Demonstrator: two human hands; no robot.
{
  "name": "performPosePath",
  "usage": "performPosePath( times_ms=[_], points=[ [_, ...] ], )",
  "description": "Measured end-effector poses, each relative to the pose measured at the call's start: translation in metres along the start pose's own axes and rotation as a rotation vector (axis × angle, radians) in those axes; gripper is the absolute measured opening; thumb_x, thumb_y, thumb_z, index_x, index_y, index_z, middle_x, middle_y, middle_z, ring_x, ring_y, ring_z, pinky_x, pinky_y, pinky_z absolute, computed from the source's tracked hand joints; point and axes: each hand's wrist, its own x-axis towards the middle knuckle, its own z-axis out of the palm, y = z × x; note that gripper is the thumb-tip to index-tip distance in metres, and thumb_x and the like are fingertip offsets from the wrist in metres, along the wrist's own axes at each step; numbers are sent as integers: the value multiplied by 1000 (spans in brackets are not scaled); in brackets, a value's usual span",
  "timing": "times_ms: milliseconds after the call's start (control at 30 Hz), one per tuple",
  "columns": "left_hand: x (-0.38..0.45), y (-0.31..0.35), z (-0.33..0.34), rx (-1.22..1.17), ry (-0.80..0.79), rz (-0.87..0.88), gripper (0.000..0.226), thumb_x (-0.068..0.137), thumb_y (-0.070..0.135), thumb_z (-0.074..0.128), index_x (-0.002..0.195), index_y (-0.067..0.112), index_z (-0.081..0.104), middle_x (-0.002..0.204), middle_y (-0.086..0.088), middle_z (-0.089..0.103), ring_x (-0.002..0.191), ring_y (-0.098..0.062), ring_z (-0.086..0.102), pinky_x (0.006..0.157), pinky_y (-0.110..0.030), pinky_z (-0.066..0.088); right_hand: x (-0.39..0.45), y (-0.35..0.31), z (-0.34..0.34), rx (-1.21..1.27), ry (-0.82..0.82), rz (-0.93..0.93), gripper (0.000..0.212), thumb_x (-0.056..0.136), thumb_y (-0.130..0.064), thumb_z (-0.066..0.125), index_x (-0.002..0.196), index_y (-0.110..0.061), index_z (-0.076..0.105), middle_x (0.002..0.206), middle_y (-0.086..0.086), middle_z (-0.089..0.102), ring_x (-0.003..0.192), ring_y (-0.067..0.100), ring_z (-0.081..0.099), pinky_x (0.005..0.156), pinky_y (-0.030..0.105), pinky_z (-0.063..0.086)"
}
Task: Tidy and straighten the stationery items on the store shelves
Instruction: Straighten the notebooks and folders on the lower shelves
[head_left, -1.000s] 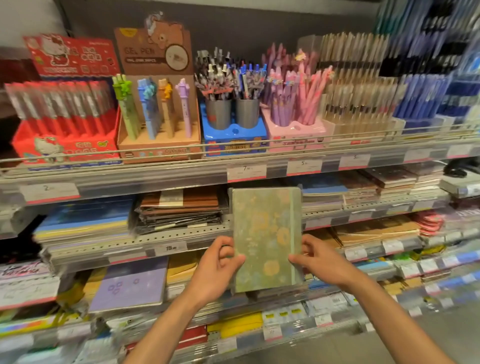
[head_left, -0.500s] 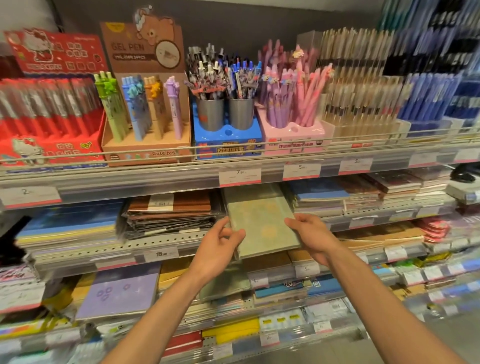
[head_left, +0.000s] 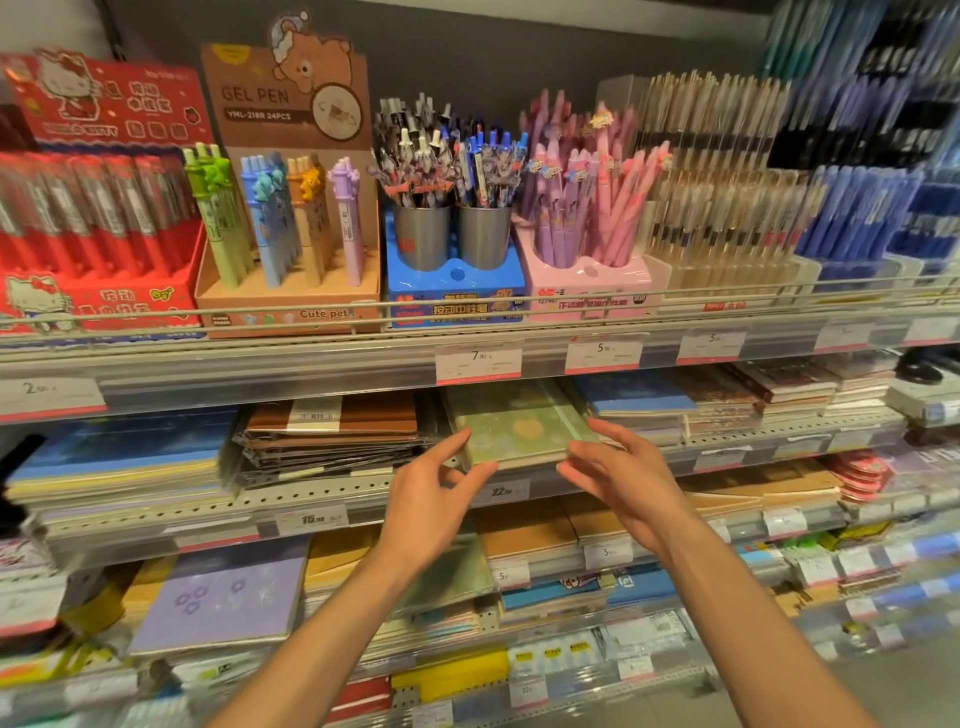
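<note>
A green notebook with pale yellow flowers (head_left: 519, 426) lies flat on the middle shelf (head_left: 322, 493), between a brown notebook stack (head_left: 332, 431) and a blue notebook stack (head_left: 634, 400). My left hand (head_left: 434, 499) is at its front left corner, fingers apart, fingertips touching or almost touching the cover. My right hand (head_left: 618, 478) is at its front right corner, fingers spread, holding nothing.
The top shelf carries pen displays: a red box (head_left: 98, 239), a brown gel pen box (head_left: 291, 218), two metal cups (head_left: 452, 236) and a pink holder (head_left: 587, 260). Price tags (head_left: 478, 361) line the shelf rails. Lower shelves hold more notebooks, among them a purple one (head_left: 223, 597).
One second ago both hands held the green notebook upright in front of the shelves. It was tilted flat, slid onto the middle shelf, and the hands have now let go of it.
</note>
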Motion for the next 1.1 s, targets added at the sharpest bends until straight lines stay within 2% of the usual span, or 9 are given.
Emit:
performPosePath(
  times_ms=[100,233,300,367,433,567,667,900,1100],
  points=[
    [11,2,5,249,89,76,57,90,51,62,140,27,52,74,11,70,66,2,63,79,-22,53,4,1,12,-109,107,-122,51,88,4,67,135,-12,53,122,10,61,100,21,71,82,27,60],
    [23,0,6,540,162,143,53,96,53,51,141,25,53,96,4,76,82,-13,71,81,-35,58,17,9,23,-280,175,-233,52,89,-12,71,138,-15,53,132,7,56,96,16,71,85,29,59],
    [18,-3,-1,642,163,221,48,97,50,52,136,24,58,106,3,73,88,-18,71,73,-38,59,17,14,18,-500,223,-309,50,89,-27,71,137,-21,54,123,3,65,95,14,70,93,37,56],
    [12,-9,-11,740,173,344,40,97,46,53,127,22,63,104,3,67,84,-17,68,62,-35,58,14,17,10,-775,265,-468,47,91,-35,68,135,-23,56,113,-4,67,98,10,66,95,32,52],
    [14,-18,-20,866,208,499,33,95,41,58,118,19,67,99,2,62,85,-16,60,60,-30,53,13,17,2,-1074,284,-724,41,92,-34,66,130,-19,60,121,-5,60,110,12,57,95,29,45],
    [33,-24,-17,1015,193,651,36,94,42,60,119,18,68,116,-3,66,109,-23,58,91,-39,47,25,18,1,-1478,241,-1045,32,92,-35,65,120,-19,69,126,1,63,121,25,50,99,44,40],
    [44,-24,-8,1012,178,626,34,96,42,56,119,21,68,118,1,70,115,-21,60,103,-42,42,37,16,3,-1529,205,-1079,29,94,-39,56,113,-22,72,118,-3,68,119,22,54,106,45,34],
    [59,-23,4,1010,195,483,24,100,34,49,109,25,70,109,2,74,113,-22,62,102,-42,41,57,12,13,-1545,230,-1002,25,97,-36,57,112,-22,70,107,-3,71,104,22,59,106,48,35],
    [48,-23,-3,890,142,471,36,100,39,44,125,22,64,122,1,67,122,-20,56,107,-40,41,48,20,10,-1423,203,-940,35,97,-36,55,126,-19,64,124,0,65,123,23,51,114,47,29]
  ],
)
